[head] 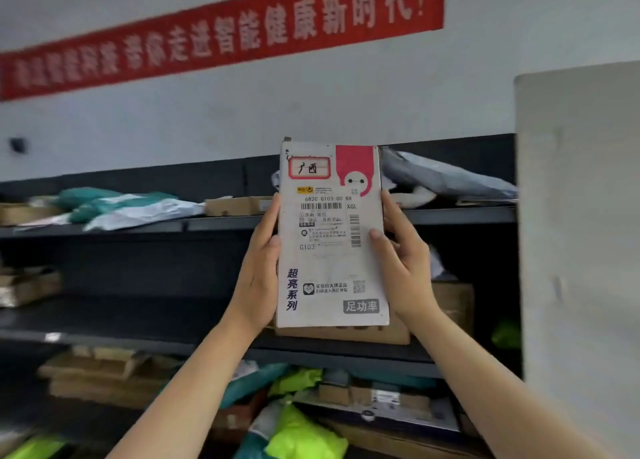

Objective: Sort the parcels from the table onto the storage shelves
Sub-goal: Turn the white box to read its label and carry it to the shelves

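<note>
Squarely held, face outward

High on the left, a red banner (221, 36) with pale characters slants across a matt grey-white wall (311, 112). Under it runs dark metal shelving (138, 228), three tiers showing, each with a thin front lip. On the left of the top tier lie soft, crumpled teal and white poly bags (114, 205), and just beside them to the right a low cardboard box (235, 205). The middle tier holds worn cartons (27, 285) at the far left, then a wide dark span of open shelf. The bottom tier carries flat brown cartons (100, 375) at the left and glossy lime-green bags (301, 434) further along.

The left hand (258, 268) grips the parcel (332, 237) by its left long edge, thumb on the printed face, fingers along and behind the edge. The parcel is a thin, stiff, white rectangle with a pink corner patch, a red-framed handwritten label and a barcoded shipping slip; it stands upright in the air in front of the shelving, reaching from the top tier's height down to the middle one. The right hand (401, 261) clasps the opposite edge, thumb pressed on the front, fingers hidden behind. A slack grey poly bag (443, 178) sprawls on the top tier to the right. At the far right a plain white panel (581, 216) stands close, cutting off the shelves.
</note>
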`<action>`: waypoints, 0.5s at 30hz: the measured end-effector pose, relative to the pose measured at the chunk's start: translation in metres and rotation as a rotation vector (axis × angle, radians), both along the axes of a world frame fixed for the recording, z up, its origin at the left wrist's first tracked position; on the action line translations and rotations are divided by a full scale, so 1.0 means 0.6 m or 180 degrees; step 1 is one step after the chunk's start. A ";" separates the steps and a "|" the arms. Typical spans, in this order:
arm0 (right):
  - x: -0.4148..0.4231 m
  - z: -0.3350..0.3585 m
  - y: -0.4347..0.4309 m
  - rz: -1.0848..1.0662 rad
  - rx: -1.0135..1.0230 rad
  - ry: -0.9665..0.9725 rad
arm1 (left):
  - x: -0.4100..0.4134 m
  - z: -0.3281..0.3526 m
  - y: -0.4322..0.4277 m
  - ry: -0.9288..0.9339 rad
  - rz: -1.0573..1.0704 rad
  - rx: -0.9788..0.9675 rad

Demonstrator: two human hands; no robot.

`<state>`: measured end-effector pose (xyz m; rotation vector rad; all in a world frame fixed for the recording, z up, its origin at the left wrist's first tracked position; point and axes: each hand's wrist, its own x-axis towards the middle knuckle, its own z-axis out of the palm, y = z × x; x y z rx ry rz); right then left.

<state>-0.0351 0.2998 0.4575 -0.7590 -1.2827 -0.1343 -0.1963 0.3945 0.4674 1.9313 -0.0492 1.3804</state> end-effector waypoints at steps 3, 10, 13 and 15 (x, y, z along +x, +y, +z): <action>-0.086 0.007 0.087 0.0324 0.0009 -0.0085 | -0.103 0.000 0.042 -0.0087 0.0411 0.0056; -0.338 0.012 0.264 0.1239 -0.0025 -0.0200 | -0.375 -0.005 0.136 -0.0152 0.1265 -0.0030; -0.453 0.006 0.317 0.1618 0.0018 -0.0195 | -0.490 -0.014 0.157 -0.0064 0.1916 0.0060; -0.523 -0.003 0.351 0.1886 0.0018 -0.0197 | -0.559 -0.019 0.160 0.0016 0.2282 0.0103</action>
